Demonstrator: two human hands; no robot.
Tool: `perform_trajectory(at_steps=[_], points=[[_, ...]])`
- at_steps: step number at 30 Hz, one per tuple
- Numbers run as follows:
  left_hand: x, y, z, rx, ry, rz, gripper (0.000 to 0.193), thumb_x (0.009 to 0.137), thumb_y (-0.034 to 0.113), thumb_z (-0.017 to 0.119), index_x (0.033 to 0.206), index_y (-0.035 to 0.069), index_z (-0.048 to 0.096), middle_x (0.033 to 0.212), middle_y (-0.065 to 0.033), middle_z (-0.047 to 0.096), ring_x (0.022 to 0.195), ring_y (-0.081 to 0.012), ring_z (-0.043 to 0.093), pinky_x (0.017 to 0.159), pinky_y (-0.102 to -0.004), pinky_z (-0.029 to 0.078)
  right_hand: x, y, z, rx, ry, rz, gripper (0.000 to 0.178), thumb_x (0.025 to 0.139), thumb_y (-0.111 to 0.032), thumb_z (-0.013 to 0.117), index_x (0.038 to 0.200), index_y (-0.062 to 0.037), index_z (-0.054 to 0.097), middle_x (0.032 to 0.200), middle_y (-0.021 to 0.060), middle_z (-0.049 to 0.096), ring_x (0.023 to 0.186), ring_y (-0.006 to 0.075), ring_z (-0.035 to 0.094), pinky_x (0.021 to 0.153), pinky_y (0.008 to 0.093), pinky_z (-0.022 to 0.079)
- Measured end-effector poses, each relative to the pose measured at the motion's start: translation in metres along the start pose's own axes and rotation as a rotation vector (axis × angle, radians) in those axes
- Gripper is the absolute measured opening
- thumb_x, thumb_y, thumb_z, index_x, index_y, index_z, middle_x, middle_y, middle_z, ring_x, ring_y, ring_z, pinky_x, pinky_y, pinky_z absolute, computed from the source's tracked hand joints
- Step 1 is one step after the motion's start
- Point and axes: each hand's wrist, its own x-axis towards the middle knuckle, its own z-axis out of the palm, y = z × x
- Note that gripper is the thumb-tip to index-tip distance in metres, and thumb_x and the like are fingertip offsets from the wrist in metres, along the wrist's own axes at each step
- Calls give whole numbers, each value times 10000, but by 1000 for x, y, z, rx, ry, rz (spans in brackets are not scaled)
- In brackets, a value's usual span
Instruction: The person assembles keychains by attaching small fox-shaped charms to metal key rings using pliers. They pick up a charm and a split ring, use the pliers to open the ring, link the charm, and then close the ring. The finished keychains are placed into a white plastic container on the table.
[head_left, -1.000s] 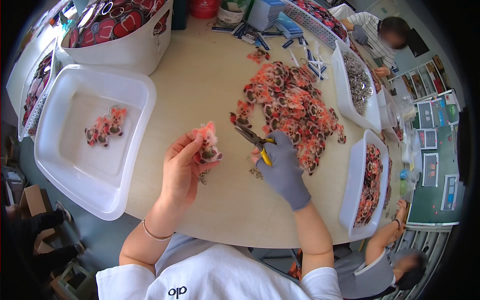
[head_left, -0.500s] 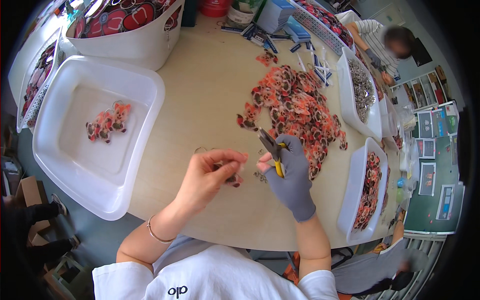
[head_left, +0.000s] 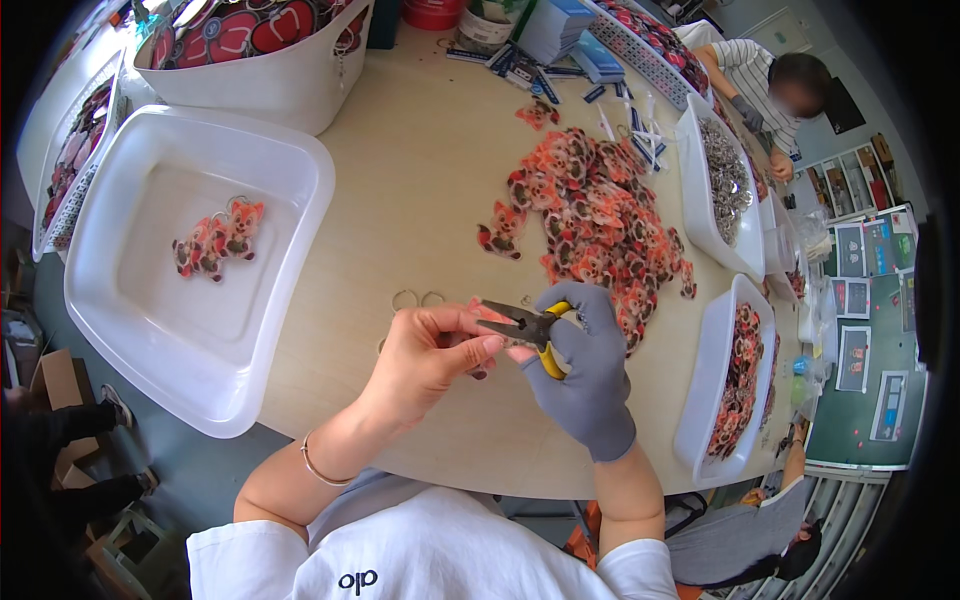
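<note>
My bare left hand (head_left: 425, 360) pinches an animal-shaped charm (head_left: 481, 372), mostly hidden behind its fingers and thumb. In my right hand (head_left: 588, 375), which wears a grey glove with bare fingertips, are pliers (head_left: 530, 326) with yellow handles. Their jaws are parted and point left, right at my left fingertips; whether they touch the charm I cannot tell. Loose metal rings (head_left: 404, 299) lie on the table just beyond my left hand. A large heap of orange and dark red charms (head_left: 590, 215) spreads beyond my right hand.
A white tub (head_left: 290, 300) at the left holds a few charms with rings. Behind it stands a deep white bin (head_left: 240, 95) of red pieces. At the right are trays of metal parts (head_left: 722, 180) and charms (head_left: 738, 385). A co-worker (head_left: 765, 85) sits at the far right.
The pliers have swung from pointing up and away to pointing left, and their jaws have come to my left fingertips. My right hand has turned and its handles are spread wider.
</note>
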Motion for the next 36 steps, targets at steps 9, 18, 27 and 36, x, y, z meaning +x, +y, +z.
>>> perform_trajectory(at_steps=[9, 18, 27, 36], points=[[-1, -5, 6, 157, 107, 177, 102, 875, 79, 679, 907, -14, 705, 864, -34, 601, 717, -85, 590, 616, -227, 502, -1, -5, 6, 35, 36, 25, 183, 729, -100, 750, 826, -6, 626, 970, 113, 539, 864, 281, 507, 719, 400, 421], [-8, 0, 15, 220, 157, 320, 231, 856, -34, 651, 1077, -5, 588, 890, -70, 673, 811, -113, 640, 737, -262, 540, 9, -3, -6, 431, -33, 295, 79, 787, 9, 664, 852, -3, 621, 980, 101, 530, 783, 168, 540, 670, 283, 451], [-8, -3, 11, 487, 107, 348, 128, 830, -28, 680, 937, -22, 612, 866, -94, 685, 804, -142, 675, 739, -260, 558, 16, 1, -12, 342, -190, 261, 74, 755, 13, 680, 798, -4, 622, 943, 99, 537, 812, 196, 559, 705, 307, 458], [-7, -6, 9, 639, 127, 438, 125, 781, 27, 740, 848, 17, 635, 764, -81, 656, 680, -176, 664, 591, -274, 529, 22, 1, -19, 294, -302, 210, 89, 751, -10, 687, 796, -8, 610, 913, 112, 525, 808, 234, 553, 711, 329, 445]])
